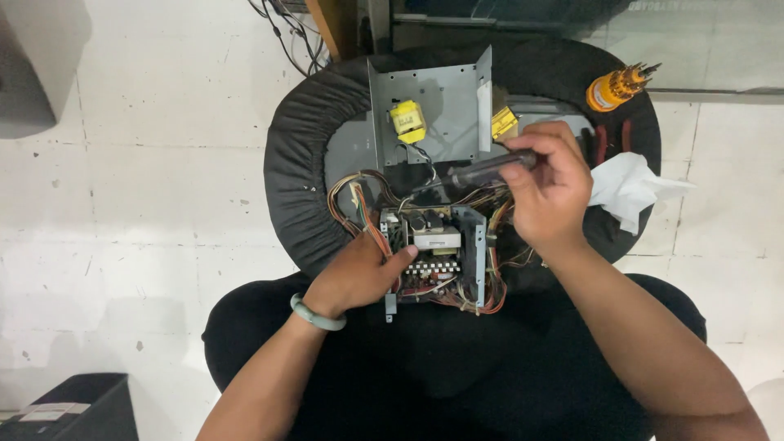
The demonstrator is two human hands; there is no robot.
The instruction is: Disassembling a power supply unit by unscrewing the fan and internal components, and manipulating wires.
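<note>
An opened electronic unit with a circuit board, metal brackets and bundles of orange and brown wires rests on a round black stool seat. My left hand, with a pale green bangle at the wrist, grips the unit's left side, thumb on the board. My right hand holds a dark screwdriver whose tip points down-left at the unit's top edge. Behind the unit lies a grey metal cover plate with a yellow component on it.
An orange-handled bit holder stands at the seat's right rear, with red-handled pliers and a crumpled white tissue beside it. The floor is pale tile. A black box sits at lower left, and cables hang at the top.
</note>
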